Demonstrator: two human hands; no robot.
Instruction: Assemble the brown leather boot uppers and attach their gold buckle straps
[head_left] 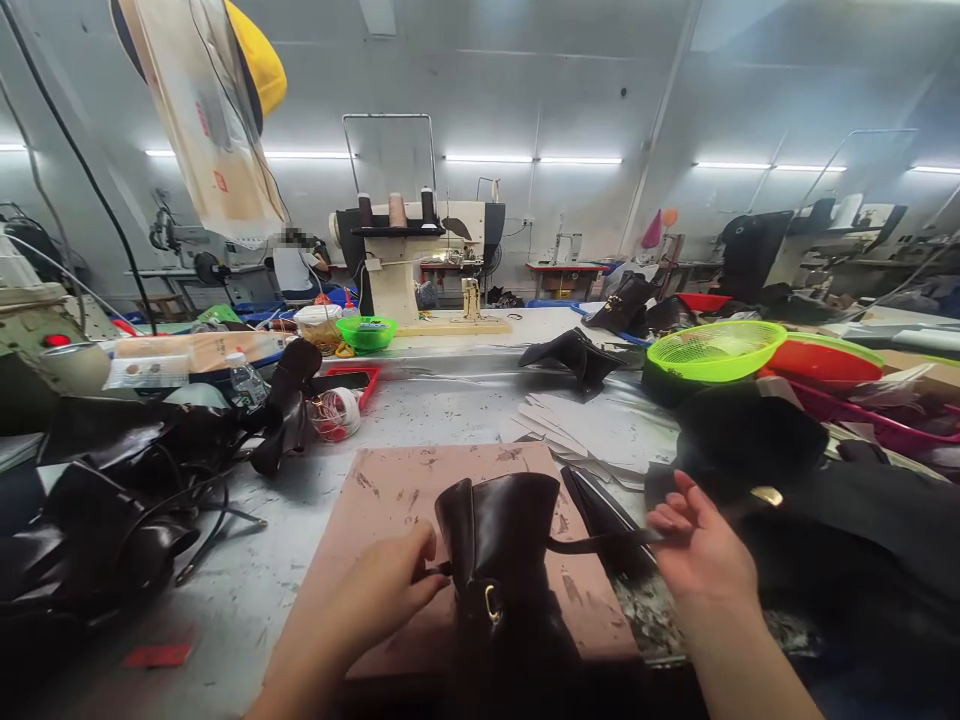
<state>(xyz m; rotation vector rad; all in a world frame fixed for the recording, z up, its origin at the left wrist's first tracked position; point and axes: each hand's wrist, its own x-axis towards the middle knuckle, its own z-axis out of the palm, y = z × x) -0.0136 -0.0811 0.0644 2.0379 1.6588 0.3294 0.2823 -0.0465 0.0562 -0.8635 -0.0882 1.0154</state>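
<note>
A dark brown leather boot upper [506, 530] stands on a pinkish board [390, 490] in front of me, its wide opening facing up. A small gold buckle [493, 603] sits on its near side. A thin dark leather strap [600, 543] runs from the upper's right side into my right hand [705, 550], whose fingers are closed on it. On the upper's left side, my left hand [397, 575] pinches a short dark strap piece [441, 570] between thumb and fingers.
Dark leather pieces [112, 500] lie heaped at left, and another upper [574, 358] lies farther back. Paper sheets [577, 430] are behind the board. A lime-green basket [716, 350] stands at right, a green bowl [366, 333] near the sewing machine [420, 250].
</note>
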